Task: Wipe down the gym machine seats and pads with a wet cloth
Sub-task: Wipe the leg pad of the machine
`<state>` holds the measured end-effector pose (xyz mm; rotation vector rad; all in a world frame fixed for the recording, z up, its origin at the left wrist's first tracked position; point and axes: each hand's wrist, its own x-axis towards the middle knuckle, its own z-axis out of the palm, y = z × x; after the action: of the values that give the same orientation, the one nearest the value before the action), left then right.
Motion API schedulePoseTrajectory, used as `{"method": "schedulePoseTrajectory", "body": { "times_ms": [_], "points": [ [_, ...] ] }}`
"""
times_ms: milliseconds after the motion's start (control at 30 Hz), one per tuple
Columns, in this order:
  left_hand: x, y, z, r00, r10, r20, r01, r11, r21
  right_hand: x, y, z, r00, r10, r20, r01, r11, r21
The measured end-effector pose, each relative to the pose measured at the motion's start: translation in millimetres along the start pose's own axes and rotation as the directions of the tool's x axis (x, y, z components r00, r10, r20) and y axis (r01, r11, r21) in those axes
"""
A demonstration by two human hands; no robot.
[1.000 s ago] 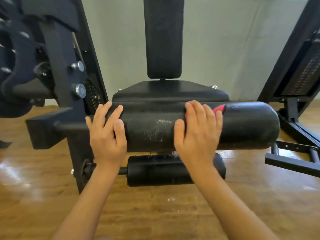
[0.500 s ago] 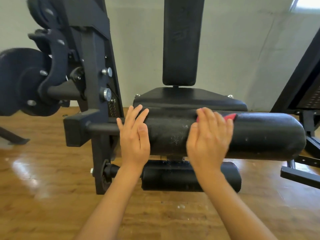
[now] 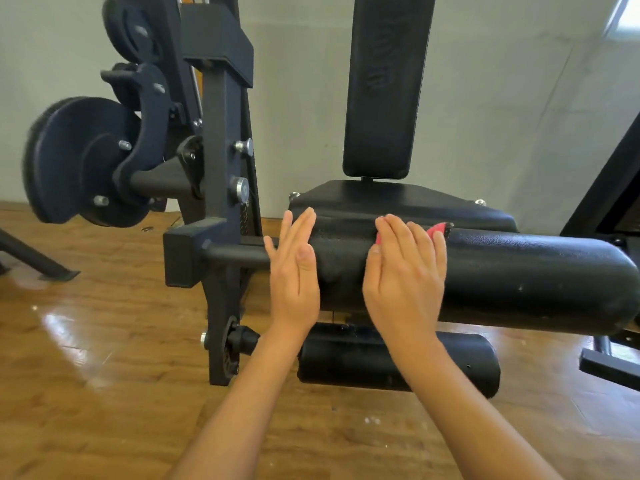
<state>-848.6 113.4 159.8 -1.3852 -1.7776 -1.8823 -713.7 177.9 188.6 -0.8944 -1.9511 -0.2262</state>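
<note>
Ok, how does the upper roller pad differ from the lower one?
The upper pad is thicker and longer; the lower pad is slimmer and shorter. The upper pad runs in front of the seat; the lower pad hangs beneath it, near the floor. The right hand presses the cloth on the upper pad, left hand at its end; no hand is on the lower pad. Both are black, horizontal cylinders.

Pale plain wall point(image 3: 485, 98) behind; glossy wood-plank floor point(image 3: 86, 393) with glare patches; bright window point(image 3: 628, 15) top right.
</note>
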Motion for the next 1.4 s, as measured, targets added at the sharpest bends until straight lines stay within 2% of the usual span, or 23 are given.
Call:
{"method": "schedulePoseTrajectory", "body": {
  "times_ms": [200, 367, 533, 667, 933, 1033, 1133, 1200, 1267, 1333, 1400],
  "points": [
    [0, -1, -4, 0.999, 0.028, 0.03, -0.03, 0.997, 0.065, -5, -22, 8, 0.982, -0.186, 0.038, 0.184, 0.982, 0.053],
    [-2, 5, -7, 0.995, 0.096, 0.014, -0.093, 0.905, 0.415, 0, 1, -1, 0.961, -0.277, 0.001, 0.272, 0.943, 0.19],
    [-3, 12, -11, 0.995, 0.09, 0.031, -0.094, 0.872, 0.48, 5, 23, -9, 0.964, -0.265, 0.02, 0.248, 0.925, 0.288],
    [-1, 31, -15, 0.989, 0.082, 0.123, -0.133, 0.861, 0.491, 11, 24, -18, 0.964, -0.256, 0.072, 0.216, 0.912, 0.349],
    [33, 88, -38, 0.953, -0.016, 0.301, -0.12, 0.896, 0.428, 36, 12, -76, 0.965, -0.067, 0.252, -0.061, 0.883, 0.466],
    [63, 130, -51, 0.933, -0.116, 0.341, -0.022, 0.926, 0.376, 67, -1, -113, 0.962, 0.011, 0.273, -0.149, 0.859, 0.49],
    [114, 188, -67, 0.906, -0.245, 0.346, 0.14, 0.944, 0.3, 119, -20, -154, 0.976, 0.019, 0.216, -0.127, 0.856, 0.501],
    [161, 236, -78, 0.859, -0.335, 0.387, 0.246, 0.933, 0.262, 169, -34, -186, 0.985, -0.013, 0.169, -0.077, 0.853, 0.516],
    [212, 289, -89, 0.767, -0.416, 0.489, 0.405, 0.905, 0.134, 221, -49, -217, 0.991, -0.061, 0.123, -0.012, 0.852, 0.523],
    [260, 339, -99, 0.689, -0.428, 0.585, 0.529, 0.849, -0.003, 277, -64, -249, 0.987, -0.127, 0.093, 0.058, 0.842, 0.537],
    [302, 380, -108, 0.688, -0.402, 0.605, 0.556, 0.827, -0.082, 326, -78, -276, 0.973, -0.213, 0.084, 0.128, 0.81, 0.572]
  ]
}}
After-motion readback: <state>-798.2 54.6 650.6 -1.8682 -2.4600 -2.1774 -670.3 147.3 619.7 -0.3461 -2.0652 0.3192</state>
